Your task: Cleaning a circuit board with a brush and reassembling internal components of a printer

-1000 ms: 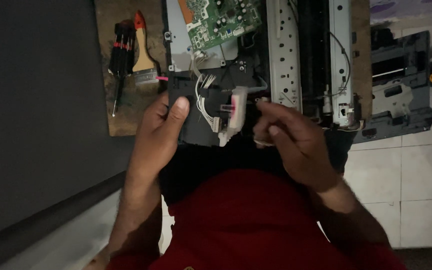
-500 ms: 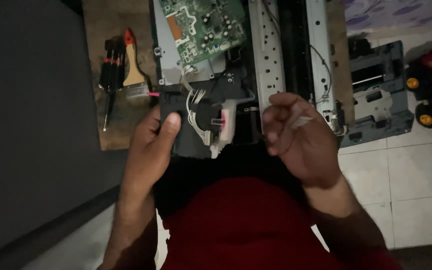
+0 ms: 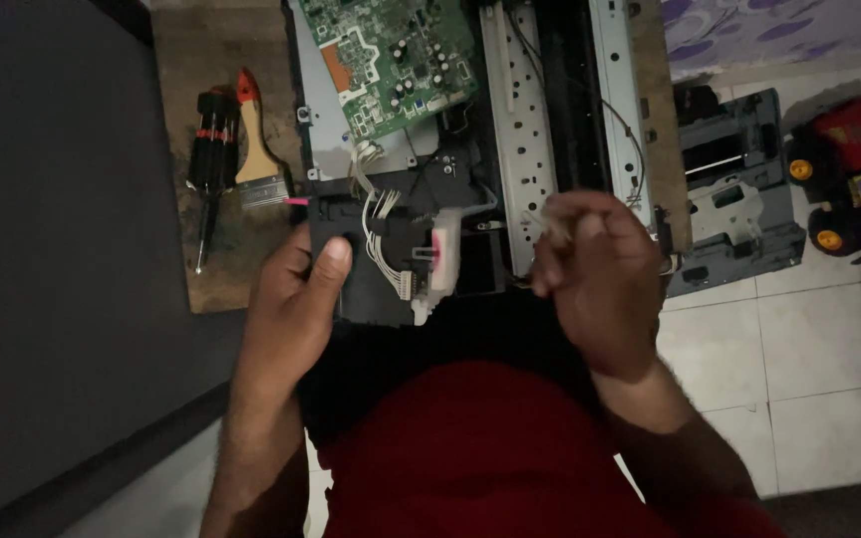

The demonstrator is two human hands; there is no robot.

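— Black plastic first: we log one black module point(image 3: 371, 269) at the near edge of the opened machine point(image 3: 550, 130), white wire bundle point(image 3: 383, 249) and a white-and-pink clip part point(image 3: 442, 261) on its face.

— Who has it?

— Our left hand point(image 3: 296, 309) grips its left side, thumb laid across the top, fingers wrapped under. Our right hand point(image 3: 600, 274) is apart from it, to the right, curled closed around a small pale piece point(image 3: 554, 229) pinched at the fingertips; we cannot tell what that piece is.

— Next item?

— Green circuit board point(image 3: 391, 60), mounted on grey sheet metal, just beyond the module. Beside it, perforated pale metal rails point(image 3: 515, 120) running away from us.

— Tools?

— Brown board point(image 3: 221, 149) serving as worktop, left of the machine: one black-handled screwdriver point(image 3: 211, 159), one wooden-handled brush with red tip point(image 3: 254, 149), lying side by side, touching or nearly so.

— Floor stock?

— Pale tiled floor point(image 3: 819, 339) on the right carries a dark grey plastic housing point(image 3: 739, 189) and, past it, a red toy truck with yellow hubs point(image 3: 849, 169). Red garment point(image 3: 490, 448) fills the near foreground
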